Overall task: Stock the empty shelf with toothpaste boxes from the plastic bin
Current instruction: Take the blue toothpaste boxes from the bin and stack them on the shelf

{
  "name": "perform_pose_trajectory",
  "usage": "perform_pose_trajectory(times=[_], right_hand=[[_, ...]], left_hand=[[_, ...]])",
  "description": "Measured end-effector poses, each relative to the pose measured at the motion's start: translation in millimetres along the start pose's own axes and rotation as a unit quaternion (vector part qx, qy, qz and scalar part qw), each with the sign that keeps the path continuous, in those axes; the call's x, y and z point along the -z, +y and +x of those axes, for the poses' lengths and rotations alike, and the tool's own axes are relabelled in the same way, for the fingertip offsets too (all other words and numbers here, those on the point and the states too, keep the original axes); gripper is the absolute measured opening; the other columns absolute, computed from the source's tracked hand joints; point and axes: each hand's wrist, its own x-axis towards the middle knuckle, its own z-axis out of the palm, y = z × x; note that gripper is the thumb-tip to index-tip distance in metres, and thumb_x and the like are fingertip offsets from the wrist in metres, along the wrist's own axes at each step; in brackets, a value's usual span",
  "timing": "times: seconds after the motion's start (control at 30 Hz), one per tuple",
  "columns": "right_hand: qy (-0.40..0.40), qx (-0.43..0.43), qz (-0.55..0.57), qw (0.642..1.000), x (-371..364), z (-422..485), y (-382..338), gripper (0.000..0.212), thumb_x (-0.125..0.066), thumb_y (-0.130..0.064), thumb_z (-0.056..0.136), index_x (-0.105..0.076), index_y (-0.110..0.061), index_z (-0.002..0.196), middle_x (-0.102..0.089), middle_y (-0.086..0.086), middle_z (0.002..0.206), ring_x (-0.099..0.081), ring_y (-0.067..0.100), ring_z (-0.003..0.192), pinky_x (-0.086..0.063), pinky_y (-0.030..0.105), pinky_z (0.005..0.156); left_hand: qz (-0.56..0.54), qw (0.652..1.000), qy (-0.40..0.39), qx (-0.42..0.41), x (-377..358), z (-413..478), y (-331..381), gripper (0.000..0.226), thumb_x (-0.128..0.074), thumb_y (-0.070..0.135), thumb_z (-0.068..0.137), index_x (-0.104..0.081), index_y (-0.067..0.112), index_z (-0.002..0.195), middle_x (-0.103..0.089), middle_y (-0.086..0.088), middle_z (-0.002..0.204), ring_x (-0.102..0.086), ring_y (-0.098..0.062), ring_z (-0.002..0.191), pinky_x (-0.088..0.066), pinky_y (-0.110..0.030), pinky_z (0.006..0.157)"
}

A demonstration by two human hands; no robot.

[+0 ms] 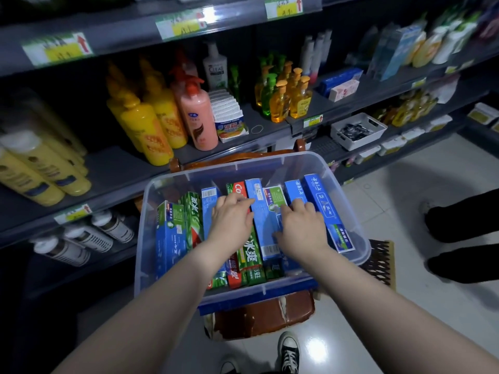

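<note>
The plastic bin [348,211] is clear and smooth. The toothpaste boxes [172,238] are shiny card. The floor tiles [405,306] are glossy. The shelf [118,168] is matt grey.

I am looking into a small retail shop, in its toiletries aisle. Dark metal shelving [189,155] runs in tiers along the wall, and its front edges carry green and yellow price labels [57,48] with red arrows. The tiers hold rows of identical goods: yellow pump bottles [147,130], a pink pump bottle [199,117], a white shampoo bottle [215,67], and orange and green soap dispensers [286,95]. A white basket [357,130] of small dark packets sits on a lower tier. The floor [378,201] is pale glossy tile. A clear plastic bin [243,168] of boxed toothpaste [326,209] stands before the shelving, resting on a brown chair [270,317].
</note>
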Motion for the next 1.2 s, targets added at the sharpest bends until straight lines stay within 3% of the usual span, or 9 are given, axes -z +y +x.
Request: perform_pose_trajectory(times=[0.2, 0.4, 0.5, 0.6, 0.73, 0.83, 0.97, 1.03, 1.2], right_hand=[[-0.009, 0.119, 0.040, 0.992, 1.1, 47.9, -0.8, 0.075, -0.055, -0.055, 0.087, -0.028, -0.021, 0.148, -0.028, 0.006, 0.153, -0.021, 0.029, 0.140, -0.017, 0.044, 0.112], [0.000, 0.084, -0.028, 0.996, -15.0, 59.4, -28.0, 0.080, -0.053, -0.064, 0.082, -0.030, -0.020, 0.144, -0.042, 0.014, 0.135, -0.037, 0.034, 0.126, -0.032, 0.043, 0.101], [0.002, 0.046, 0.004, 0.999, -13.9, 57.5, -35.3, 0.074, -0.055, -0.057, 0.084, -0.031, -0.017, 0.142, -0.049, 0.018, 0.128, -0.047, 0.036, 0.117, -0.041, 0.040, 0.092], [-0.010, 0.014, 0.126, 0.992, -1.2, 54.7, -33.3, 0.067, -0.061, -0.043, 0.084, -0.036, -0.014, 0.138, -0.052, 0.018, 0.121, -0.054, 0.036, 0.107, -0.046, 0.036, 0.078], [0.001, -0.002, 0.328, 0.945, 27.8, 53.4, -15.1, 0.072, -0.064, -0.027, 0.083, -0.033, -0.011, 0.146, -0.048, 0.013, 0.137, -0.049, 0.031, 0.121, -0.045, 0.037, 0.092], [-0.018, -0.035, 0.489, 0.872, 53.0, 52.4, -2.6, 0.064, -0.064, -0.019, 0.086, -0.037, -0.006, 0.143, -0.059, 0.008, 0.117, -0.058, 0.023, 0.107, -0.048, 0.036, 0.085], [-0.069, -0.002, 0.600, 0.797, 74.3, 50.2, 0.4, 0.016, -0.059, -0.004, 0.089, -0.069, -0.013, 0.098, -0.071, 0.014, 0.104, -0.069, 0.022, 0.089, -0.057, 0.035, 0.077], [-0.088, 0.017, 0.623, 0.777, 80.3, 50.6, -3.0, 0.015, -0.058, -0.003, 0.089, -0.068, -0.015, 0.092, -0.072, 0.009, 0.099, -0.068, 0.017, 0.079, -0.055, 0.028, 0.068], [-0.146, 0.083, 0.652, 0.739, 91.6, 45.4, -29.0, 0.013, -0.059, -0.006, 0.090, -0.061, -0.011, 0.102, -0.071, 0.006, 0.094, -0.067, 0.017, 0.080, -0.054, 0.033, 0.073]], left_hand=[[0.022, 0.998, 0.031, 0.059, 12.6, -17.8, -19.7, 0.046, -0.050, 0.028, 0.096, -0.041, 0.025, 0.141, -0.042, 0.000, 0.138, -0.032, -0.022, 0.128, -0.027, -0.037, 0.108], [0.043, 0.986, 0.000, 0.163, 17.7, -34.0, -44.9, 0.066, -0.054, 0.039, 0.092, -0.025, 0.017, 0.147, -0.039, -0.010, 0.140, -0.038, -0.029, 0.128, -0.036, -0.041, 0.106], [0.032, 0.982, -0.049, 0.178, 15.4, -34.9, -44.9, 0.075, -0.052, 0.049, 0.091, -0.019, 0.013, 0.147, -0.048, -0.013, 0.133, -0.051, -0.029, 0.118, -0.048, -0.039, 0.092], [0.028, 0.978, -0.070, 0.195, 15.4, -33.3, -34.5, 0.074, -0.055, 0.044, 0.091, -0.016, 0.013, 0.147, -0.058, -0.008, 0.098, -0.060, -0.020, 0.077, -0.044, -0.030, 0.054], [-0.072, 0.969, -0.025, 0.233, 28.8, -30.8, -37.9, 0.070, -0.051, 0.027, 0.093, -0.013, 0.010, 0.149, -0.056, -0.004, 0.080, -0.054, -0.016, 0.061, -0.036, -0.028, 0.045], [-0.273, 0.927, 0.021, 0.256, 53.8, -34.2, -43.0, 0.063, -0.051, 0.021, 0.095, -0.020, 0.011, 0.149, -0.062, -0.007, 0.107, -0.062, -0.024, 0.086, -0.052, -0.038, 0.073], [-0.509, 0.830, 0.037, 0.225, 86.7, -48.5, -34.5, 0.030, -0.047, 0.003, 0.096, -0.052, 0.007, 0.126, -0.068, -0.005, 0.099, -0.065, -0.024, 0.090, -0.051, -0.048, 0.091], [-0.566, 0.792, 0.054, 0.222, 99.7, -58.0, -28.6, 0.031, -0.045, -0.002, 0.095, -0.050, 0.004, 0.125, -0.066, -0.010, 0.104, -0.065, -0.023, 0.089, -0.056, -0.041, 0.084], [-0.612, 0.742, 0.086, 0.259, 123.2, -99.4, -17.6, 0.027, -0.038, 0.002, 0.098, -0.043, -0.002, 0.124, -0.060, -0.017, 0.099, -0.065, -0.019, 0.070, -0.054, -0.028, 0.055]])
